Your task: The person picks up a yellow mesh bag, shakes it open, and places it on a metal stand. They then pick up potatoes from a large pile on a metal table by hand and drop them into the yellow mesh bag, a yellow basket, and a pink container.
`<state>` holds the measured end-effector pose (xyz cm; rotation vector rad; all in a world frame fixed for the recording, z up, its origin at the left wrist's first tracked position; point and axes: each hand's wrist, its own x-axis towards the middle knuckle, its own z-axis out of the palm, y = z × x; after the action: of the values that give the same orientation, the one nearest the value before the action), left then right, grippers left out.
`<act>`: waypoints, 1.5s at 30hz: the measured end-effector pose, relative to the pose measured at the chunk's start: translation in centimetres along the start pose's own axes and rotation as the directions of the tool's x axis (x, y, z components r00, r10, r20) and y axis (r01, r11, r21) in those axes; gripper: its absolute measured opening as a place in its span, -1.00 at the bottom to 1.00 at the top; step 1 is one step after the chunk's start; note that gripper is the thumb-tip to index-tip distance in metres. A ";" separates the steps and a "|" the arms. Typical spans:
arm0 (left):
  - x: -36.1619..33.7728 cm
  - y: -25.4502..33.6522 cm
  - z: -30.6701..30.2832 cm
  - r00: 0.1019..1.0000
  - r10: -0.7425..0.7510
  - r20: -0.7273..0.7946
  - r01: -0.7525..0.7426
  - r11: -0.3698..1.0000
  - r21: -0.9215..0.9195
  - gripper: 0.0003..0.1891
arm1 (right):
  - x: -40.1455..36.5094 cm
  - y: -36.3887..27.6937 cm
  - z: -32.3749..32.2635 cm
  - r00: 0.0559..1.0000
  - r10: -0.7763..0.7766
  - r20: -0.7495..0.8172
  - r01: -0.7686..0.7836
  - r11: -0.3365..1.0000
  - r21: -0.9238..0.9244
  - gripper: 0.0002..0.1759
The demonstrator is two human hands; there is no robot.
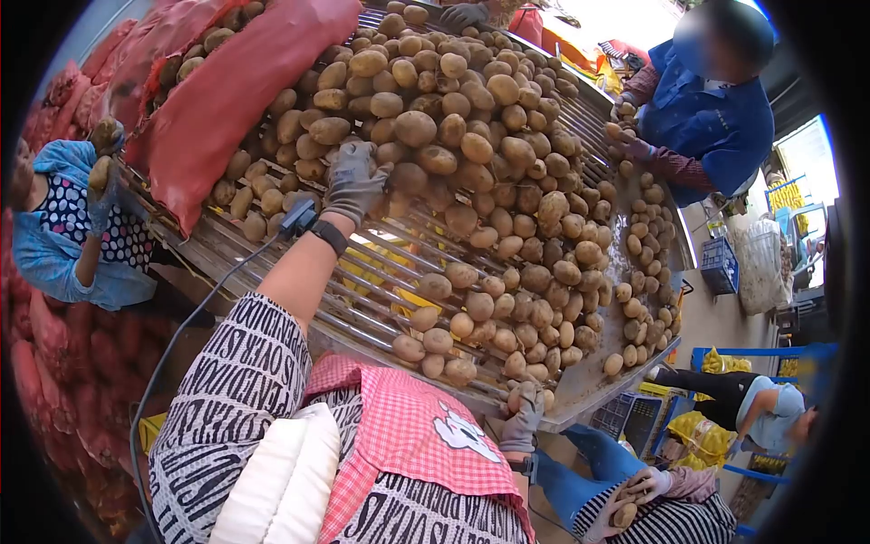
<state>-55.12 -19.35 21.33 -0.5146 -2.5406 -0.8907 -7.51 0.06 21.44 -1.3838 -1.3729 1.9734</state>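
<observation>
My left hand [356, 184], in a grey glove, reaches onto the metal bar rack [362, 295] beside the big heap of potatoes [480, 154]. Its fingers lie at the left edge of the heap, with the fingertips partly hidden against the potatoes. A watch and a small device with a cable are on that wrist. My right hand [523, 419], also gloved, is at the rack's near edge, low in the view. Its fingers are closed around a potato [526, 397].
A red mesh sack [227, 100] lies across the rack's left side. Co-workers stand at the left, upper right and lower right, some holding potatoes. A metal chute [598, 349] with potatoes runs along the right. A blue crate [720, 266] stands beyond.
</observation>
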 end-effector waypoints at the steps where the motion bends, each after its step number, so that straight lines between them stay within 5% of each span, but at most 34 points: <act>1: -0.7 -0.2 0.6 0.999 0.016 -0.050 -0.020 0.996 -0.090 -0.62 | -0.1 0.1 -0.1 1.000 0.014 -0.009 -0.014 1.000 -0.003 -0.58; 2: -0.9 0.7 -0.4 0.999 0.020 -0.046 -0.024 0.996 -0.091 -0.62 | 0.0 0.2 -0.1 1.000 0.016 -0.013 -0.016 1.000 0.000 -0.58; 4: -0.9 2.9 -2.8 0.957 0.070 0.283 0.026 0.947 -0.321 -0.70 | 0.6 0.5 -0.3 1.000 0.009 -0.016 -0.008 0.999 0.034 -0.59; 5: -1.0 4.0 -3.9 0.867 0.004 0.498 0.215 0.900 -0.380 -0.75 | 0.8 0.7 -0.3 1.000 0.011 -0.020 -0.010 0.999 0.038 -0.59; 6: -1.2 4.8 -4.1 0.865 0.008 0.502 0.212 0.900 -0.380 -0.75 | 1.0 0.8 -0.4 1.000 -0.007 -0.016 0.007 1.000 0.002 -0.58; 8: -1.4 6.0 -4.0 0.943 0.237 0.234 -0.165 0.943 -0.290 -0.73 | 1.1 1.0 -0.3 1.000 -0.023 -0.015 0.023 0.999 -0.030 -0.58; 9: -1.0 6.4 -3.1 0.911 0.268 0.312 -0.228 0.961 -0.160 -0.51 | 1.2 0.8 -0.1 0.998 -0.060 -0.019 0.059 0.998 -0.034 -0.58; 10: -0.9 7.0 -2.2 0.910 0.272 0.313 -0.231 0.959 -0.164 -0.51 | 1.2 0.6 0.0 0.995 -0.096 -0.023 0.095 0.995 -0.038 -0.59; 12: -0.7 7.8 -0.8 0.761 0.045 0.647 -0.208 0.962 0.178 -0.26 | 1.0 0.6 0.1 0.996 -0.080 -0.026 0.079 0.996 -0.027 -0.59; 14: -0.2 7.6 -0.1 0.713 -0.005 0.701 -0.268 0.922 0.280 -0.13 | 0.7 0.3 0.2 0.998 -0.064 -0.030 0.063 0.998 -0.016 -0.59; 17: 0.9 7.7 -1.1 0.762 -0.191 0.619 0.008 0.958 0.286 -0.15 | 0.5 0.2 0.3 1.000 -0.002 -0.027 0.003 0.999 0.047 -0.58; 21: -0.6 5.6 -1.4 0.753 -0.151 0.640 -0.026 0.966 0.258 -0.18 | 1.3 1.4 -0.7 0.999 -0.038 -0.020 0.039 0.996 0.076 -0.58; 23: -1.3 4.1 -1.3 0.745 -0.059 0.665 0.162 0.982 -0.095 -0.23 | 1.1 1.1 -0.9 0.998 -0.054 -0.013 0.055 0.997 0.052 -0.59; 24: -2.1 3.8 -1.8 0.742 -0.053 0.669 0.154 0.984 -0.093 -0.23 | 1.1 1.1 -0.8 0.999 -0.051 -0.019 0.052 0.997 0.059 -0.59; 25: -3.3 3.6 -2.5 0.664 0.000 0.747 0.467 0.781 -0.415 -0.27 | 1.2 1.3 -0.8 0.998 -0.014 -0.054 0.022 0.989 0.148 -0.57; 26: -4.4 3.5 -3.0 0.603 0.097 0.792 0.709 0.390 -0.588 -0.30 | 1.3 1.4 -0.7 0.996 0.026 -0.085 -0.005 0.972 0.237 -0.55; 27: -5.2 4.2 -4.0 0.586 0.102 0.804 0.718 0.393 -0.574 -0.30 | 0.9 1.4 -0.7 0.994 0.039 -0.102 -0.014 0.971 0.241 -0.55; 29: -6.2 6.6 -6.3 0.399 0.417 0.817 0.913 -0.096 -0.397 -0.36 | 0.7 0.6 -0.3 0.986 0.134 0.095 -0.164 0.799 0.578 -0.38; 30: -7.1 7.0 -5.6 0.381 0.427 0.820 0.920 -0.089 -0.382 -0.36 | 0.7 0.1 0.1 0.971 0.139 0.197 -0.238 0.662 0.710 -0.28; 32: -9.3 7.9 -4.0 0.240 0.617 0.750 0.935 -0.354 -0.008 -0.34 | -0.5 -0.8 1.7 0.930 0.123 0.345 -0.363 0.429 0.827 -0.20; 33: -9.6 9.1 -4.0 0.147 0.679 0.719 0.942 -0.318 0.107 -0.24 | -1.1 -0.9 2.5 0.918 0.093 0.384 -0.390 0.369 0.843 -0.19; 36: -11.5 13.9 -4.1 0.114 0.803 0.585 0.900 -0.333 0.281 -0.15 | -2.4 -0.2 3.1 0.873 -0.040 0.487 -0.466 0.227 0.855 -0.20; 42: -16.4 21.0 -2.1 -0.251 0.794 0.554 0.895 -0.028 0.446 -0.29 | -7.2 3.2 -1.5 0.955 0.162 0.247 -0.274 0.174 0.946 -0.33; 45: -19.6 25.9 -2.6 -0.476 0.660 0.581 0.876 0.294 0.383 -0.42 | -10.5 7.1 -4.7 0.954 0.291 0.070 -0.109 0.118 0.987 -0.40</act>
<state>-25.87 -6.19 26.89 0.1417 0.4332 0.8642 2.84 -8.54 20.40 -0.9148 0.4342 2.0976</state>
